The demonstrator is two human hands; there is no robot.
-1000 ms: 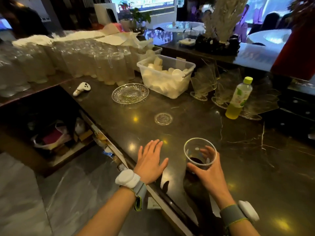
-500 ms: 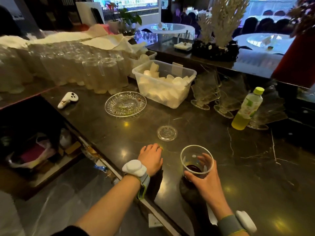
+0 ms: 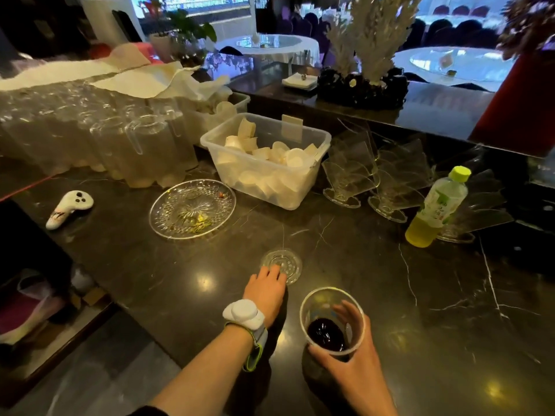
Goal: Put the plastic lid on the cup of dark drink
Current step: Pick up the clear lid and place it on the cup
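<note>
Head view: the plastic lid (image 3: 281, 265), clear and round, lies flat on the dark marble desk (image 3: 390, 280), at 11 o'clock from the cup (image 3: 331, 321) and near it. The left hand (image 3: 265, 288) rests palm-down on the desk with fingers together; its fingertips (image 3: 274, 271) touch the lid's near edge at 7 o'clock, not clamped on it. A white sensor unit (image 3: 243, 313) is strapped to the left wrist. The cup is clear plastic, upright, uncovered, with dark drink (image 3: 326, 334) in its bottom. The right hand (image 3: 350, 360) is clamped around the cup, thumb on the near wall and fingers on the far wall. At 11 o'clock from the lid stands a patterned glass plate (image 3: 192, 208) holding small scraps. At 12 o'clock sits a clear plastic bin (image 3: 265, 159) filled with white containers. At 2 o'clock, well apart, stands a bottle (image 3: 435, 208) of yellow-green drink with a green cap. At 10 o'clock, a white controller (image 3: 69, 208) lies near the desk edge
</note>
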